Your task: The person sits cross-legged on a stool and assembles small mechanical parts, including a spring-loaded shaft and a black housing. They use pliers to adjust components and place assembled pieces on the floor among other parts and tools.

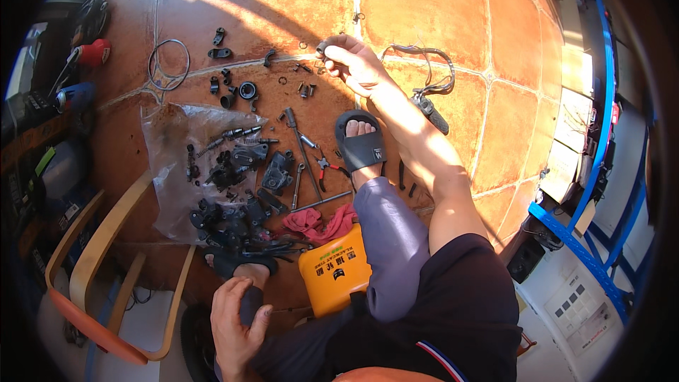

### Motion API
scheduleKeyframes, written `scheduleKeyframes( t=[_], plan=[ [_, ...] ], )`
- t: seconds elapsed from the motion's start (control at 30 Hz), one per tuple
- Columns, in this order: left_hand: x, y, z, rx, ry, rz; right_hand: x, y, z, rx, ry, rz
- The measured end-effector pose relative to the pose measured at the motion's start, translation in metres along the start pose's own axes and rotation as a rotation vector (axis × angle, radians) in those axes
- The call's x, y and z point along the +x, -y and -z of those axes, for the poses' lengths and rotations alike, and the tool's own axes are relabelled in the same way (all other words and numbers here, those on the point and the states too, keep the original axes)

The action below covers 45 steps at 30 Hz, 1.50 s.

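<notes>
My right hand (351,66) reaches out over the tiled floor, thumb and fingers pinched on a small dark ring-like part (322,48). Its exact kind is too small to tell. My left hand (237,322) lies over my bent left knee, thumb apart from the fingers, dark trouser cloth showing between them. Small screws (307,90) and a round black clamp-like part (247,90) lie near the right hand. A T-handle wrench (300,141), red-handled pliers (324,165) and a combination wrench (298,185) are on the floor before my sandalled right foot (361,140).
Greasy black mechanical parts (244,159) cover a clear plastic sheet (166,198). Beside them are a pink rag (318,225) and a yellow box (336,269). A wooden-armed chair (106,269) stands left, a blue metal frame (580,244) right. A cable coil (442,74) lies beyond my right forearm.
</notes>
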<state>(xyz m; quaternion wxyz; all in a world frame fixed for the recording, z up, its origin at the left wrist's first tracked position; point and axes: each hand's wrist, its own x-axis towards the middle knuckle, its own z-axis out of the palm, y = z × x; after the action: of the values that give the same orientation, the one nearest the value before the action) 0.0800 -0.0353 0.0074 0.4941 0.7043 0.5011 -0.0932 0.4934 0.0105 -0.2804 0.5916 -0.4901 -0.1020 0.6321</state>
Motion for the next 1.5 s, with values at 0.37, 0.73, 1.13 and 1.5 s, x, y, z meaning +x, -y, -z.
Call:
scheduleKeyframes(
  t=[0.37,0.73,1.13,1.5],
  plan=[
    [-0.043,0.010,0.002,-0.027,-0.073,0.016,0.005,-0.030,-0.061,0.170,0.266,-0.144],
    [-0.066,0.012,0.021,-0.079,-0.053,0.022,0.052,-0.075,-0.101,-1.076,-0.065,-0.025],
    [-0.064,0.013,0.017,-0.124,-0.058,0.018,0.060,-0.088,-0.112,-1.144,-0.028,0.245],
    [-0.034,0.001,0.006,-0.058,-0.013,0.026,0.013,-0.049,0.089,-0.907,-0.727,0.126]
  ],
)
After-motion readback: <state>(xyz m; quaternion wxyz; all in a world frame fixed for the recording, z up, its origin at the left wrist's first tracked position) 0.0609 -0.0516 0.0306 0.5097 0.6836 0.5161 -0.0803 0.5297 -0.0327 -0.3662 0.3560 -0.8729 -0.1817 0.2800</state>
